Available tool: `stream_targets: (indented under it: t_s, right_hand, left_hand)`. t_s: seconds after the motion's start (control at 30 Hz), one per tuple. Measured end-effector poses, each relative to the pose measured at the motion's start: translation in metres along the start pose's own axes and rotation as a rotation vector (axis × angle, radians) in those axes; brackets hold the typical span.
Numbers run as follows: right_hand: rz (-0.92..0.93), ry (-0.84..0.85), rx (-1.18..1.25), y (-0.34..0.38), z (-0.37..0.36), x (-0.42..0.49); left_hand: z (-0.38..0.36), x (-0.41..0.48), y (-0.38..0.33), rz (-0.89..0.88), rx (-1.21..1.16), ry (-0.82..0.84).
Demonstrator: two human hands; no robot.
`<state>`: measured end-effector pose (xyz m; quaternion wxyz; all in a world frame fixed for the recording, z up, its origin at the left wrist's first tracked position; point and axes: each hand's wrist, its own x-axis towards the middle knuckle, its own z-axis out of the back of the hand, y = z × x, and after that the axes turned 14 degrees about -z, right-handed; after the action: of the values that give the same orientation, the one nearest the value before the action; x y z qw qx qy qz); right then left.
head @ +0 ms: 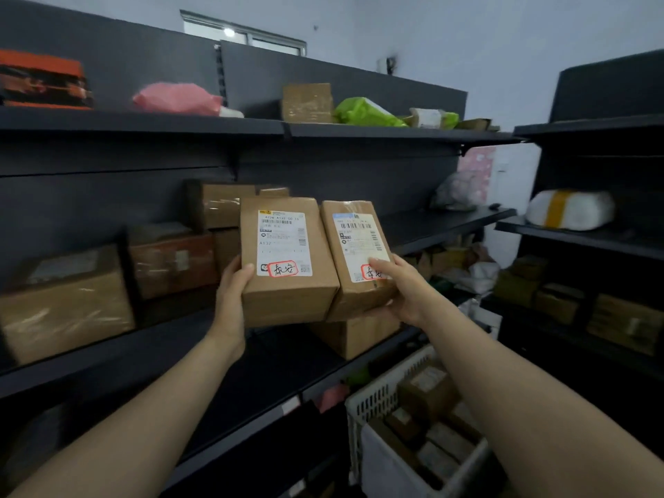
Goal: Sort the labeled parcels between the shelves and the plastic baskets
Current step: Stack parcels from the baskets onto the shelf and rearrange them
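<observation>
Two brown cardboard parcels with white labels are held up side by side in front of the middle shelf (273, 357). My left hand (231, 292) grips the left edge of the bigger parcel (287, 296), whose label reads A132. My right hand (399, 292) grips the smaller parcel (350, 282) from the right, thumb across its label. Both labels carry red-circled handwriting. A white plastic basket (377, 400) with several small parcels stands low at the right.
Dark metal shelves fill the left wall, with brown boxes (72, 303) on the middle level and pink (176, 98) and green bags (366, 113) on top. Another box (355, 336) sits under the held parcels. A second shelf unit (593, 239) with parcels stands at right.
</observation>
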<state>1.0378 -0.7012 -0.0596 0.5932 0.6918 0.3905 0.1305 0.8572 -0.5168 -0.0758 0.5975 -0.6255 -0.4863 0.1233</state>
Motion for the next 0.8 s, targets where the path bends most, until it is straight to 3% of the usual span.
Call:
stream_targets:
  t_s: [0.2, 0.43, 0.6, 0.7, 0.8]
  right_hand:
    - [-0.052, -0.314, 0.037, 0.001, 0.176, -0.033]
    - [-0.257, -0.603, 0.091, -0.062, 0.347, -0.105]
    - [-0.468, -0.786, 0.180, -0.130, 0.423, -0.144]
    - [-0.558, -0.854, 0.251, -0.168, 0.449, -0.149]
    - [-0.731, -0.887, 0.169, -0.197, 0.461, -0.141]
  left_hand:
    - [-0.164, -0.025, 0.069, 0.325, 0.039, 0.382]
    - [-0.311, -0.107, 0.175, 0.708, 0.083, 0.681]
    - [-0.373, -0.176, 0.253, 0.903, 0.158, 0.893]
    - [-0.393, -0.206, 0.289, 0.992, 0.206, 0.931]
    - [-0.401, -0.219, 0.327, 1.034, 0.244, 0.991]
